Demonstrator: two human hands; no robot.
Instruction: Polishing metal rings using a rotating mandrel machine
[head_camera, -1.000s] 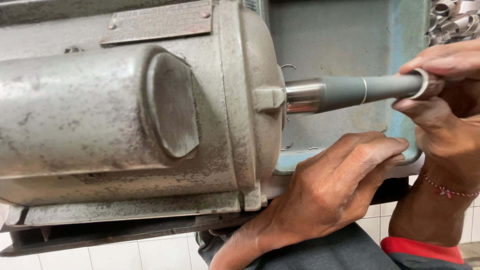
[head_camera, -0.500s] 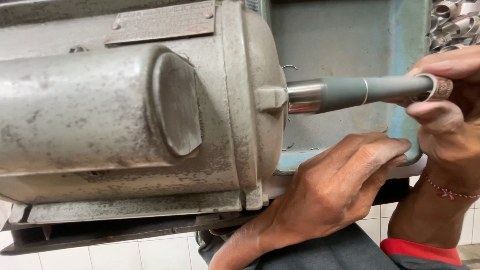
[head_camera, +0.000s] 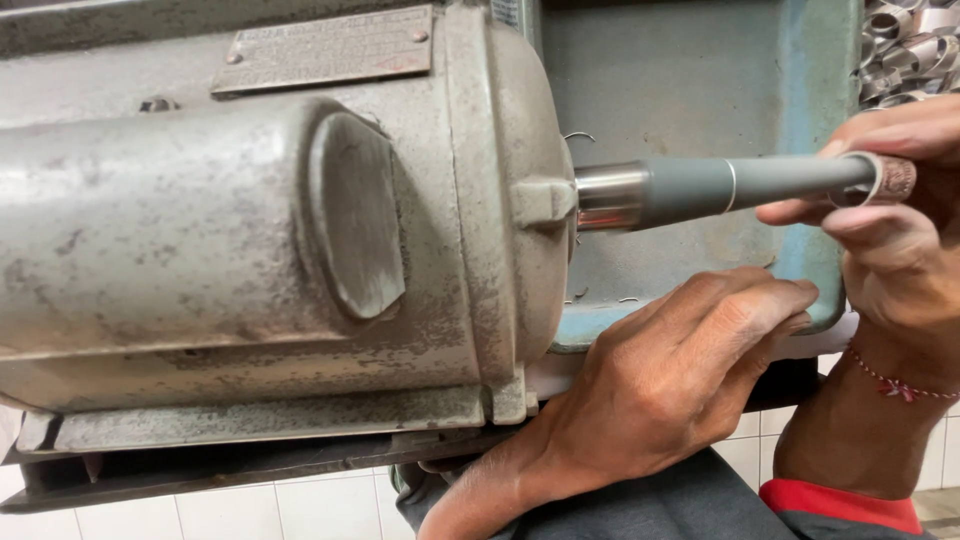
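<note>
Large grey cast-metal motor housing (head_camera: 270, 250) on a dark base plate, its slender grey tapered spindle (head_camera: 740, 185) projecting to the right. The right hand (head_camera: 885, 215) pinches a small silver ring (head_camera: 872, 178) between thumb and fingers at the spindle tip, so the ring sits square on the taper. The left hand (head_camera: 670, 385) lies flat, holding nothing, braced against the blue-green metal tray (head_camera: 800, 270), apparently for steadiness. Curled metal shavings (head_camera: 910, 40) lie behind.

Background: a worn blue-green metal tray (head_camera: 700, 90) behind the machine, a heap of curled metal shavings (head_camera: 905, 40) at upper right, and white wall tiles (head_camera: 250, 510) below a dark steel base plate (head_camera: 200, 470).
</note>
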